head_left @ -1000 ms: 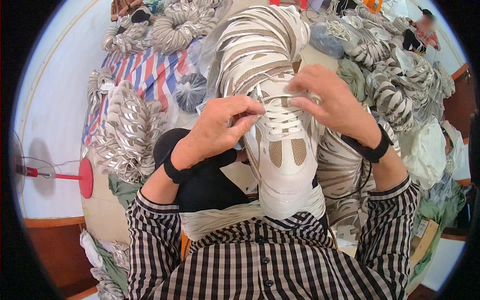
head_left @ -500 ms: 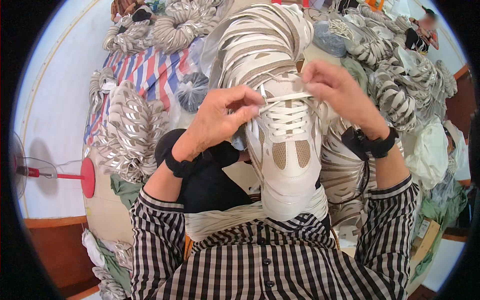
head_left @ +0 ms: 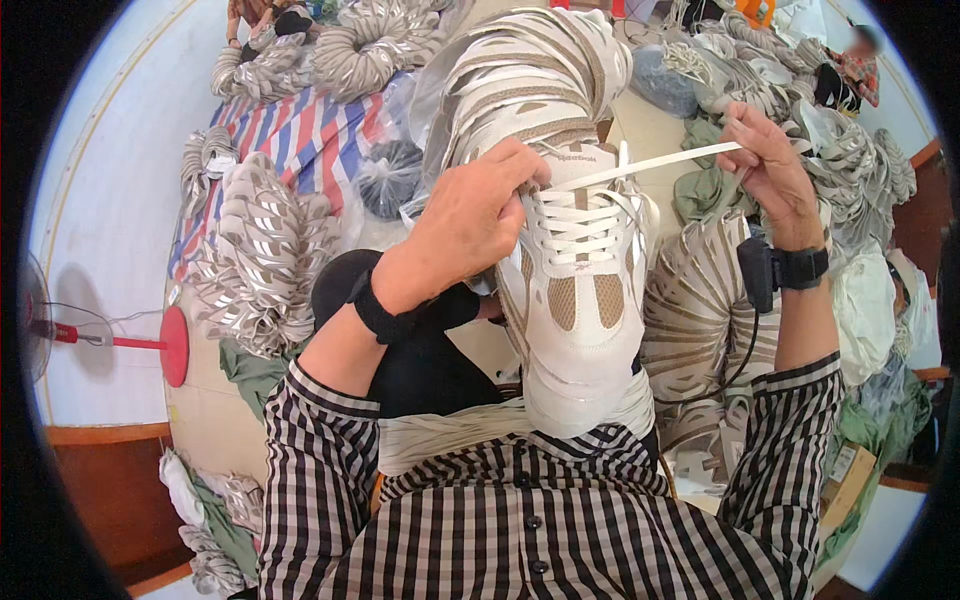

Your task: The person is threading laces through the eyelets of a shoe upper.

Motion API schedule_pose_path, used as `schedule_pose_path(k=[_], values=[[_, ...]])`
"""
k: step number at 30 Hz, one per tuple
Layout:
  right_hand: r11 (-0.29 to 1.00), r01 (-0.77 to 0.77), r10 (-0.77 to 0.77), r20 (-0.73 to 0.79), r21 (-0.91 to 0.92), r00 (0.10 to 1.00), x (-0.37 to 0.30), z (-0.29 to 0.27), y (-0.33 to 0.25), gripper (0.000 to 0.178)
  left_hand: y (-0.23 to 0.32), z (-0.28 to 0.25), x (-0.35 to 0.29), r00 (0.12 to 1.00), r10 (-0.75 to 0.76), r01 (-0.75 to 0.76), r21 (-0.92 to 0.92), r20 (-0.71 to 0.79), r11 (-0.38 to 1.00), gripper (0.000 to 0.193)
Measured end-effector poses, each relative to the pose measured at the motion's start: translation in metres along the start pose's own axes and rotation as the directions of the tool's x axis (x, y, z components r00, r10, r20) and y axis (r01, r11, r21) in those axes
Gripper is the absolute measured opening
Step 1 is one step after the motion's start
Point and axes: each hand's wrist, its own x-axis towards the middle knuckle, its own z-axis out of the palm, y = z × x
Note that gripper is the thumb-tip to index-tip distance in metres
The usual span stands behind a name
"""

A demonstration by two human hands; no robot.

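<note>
A white and tan sneaker upper (head_left: 585, 350) lies in front of me, toe pointing toward my body, with off-white lace crossed through several rows of eyelets. My left hand (head_left: 470, 215) is closed at the upper's left edge, beside the top eyelets; its fingertips are partly hidden. Out to the right, my right hand (head_left: 772, 170) pinches the shoelace (head_left: 650, 168), stretched in a taut line from the left top eyelets across the tongue. Beyond the tongue, a curved stack of similar uppers (head_left: 520, 80) extends away. A bundle of loose laces (head_left: 450, 438) lies across my waist.
Ringed bundles of uppers stand at left (head_left: 265, 255) and right (head_left: 700, 290). A striped sheet (head_left: 300, 140) covers the floor at far left, near a red-based fan (head_left: 175, 345). Other people sit at far left (head_left: 265, 20) and far right (head_left: 858, 65).
My right hand has moved right and slightly up, drawing the lace out long and straight. My left hand has shifted up and right, onto the upper's edge.
</note>
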Motion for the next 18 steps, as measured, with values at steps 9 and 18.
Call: schedule_pose_path(k=[9,18], values=[[0.899,0.028,-0.111,-0.166,-0.437,0.980,0.027,-0.002,0.074,0.012,0.013,0.002,0.018,0.999,-0.015,0.013,0.051,0.044,0.999,0.025],[0.547,0.398,-0.442,0.150,-0.737,0.885,-0.034,0.090,0.053,0.019,0.005,0.014,0.052,0.986,0.077,-0.074,-0.028,0.149,0.997,0.019]])
